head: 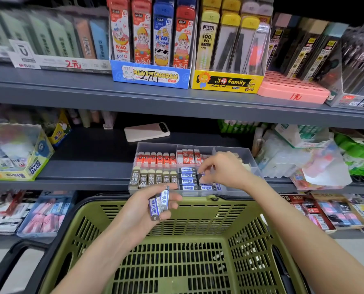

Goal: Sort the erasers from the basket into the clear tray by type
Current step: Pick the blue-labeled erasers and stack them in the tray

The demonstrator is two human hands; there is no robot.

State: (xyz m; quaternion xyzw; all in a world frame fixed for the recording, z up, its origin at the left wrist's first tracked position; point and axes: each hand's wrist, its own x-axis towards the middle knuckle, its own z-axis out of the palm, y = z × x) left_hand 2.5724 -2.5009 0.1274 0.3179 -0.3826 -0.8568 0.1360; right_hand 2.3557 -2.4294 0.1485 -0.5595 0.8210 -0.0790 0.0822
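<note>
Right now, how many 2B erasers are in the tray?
6: the 2B erasers stand side by side in one row in the front-left compartment of the tray, left of the blue erasers. More could be hidden behind.

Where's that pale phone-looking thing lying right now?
In the head view, the pale phone lies flat on the dark middle shelf near the picture's centre, just behind the clear tray's back left corner.
</note>
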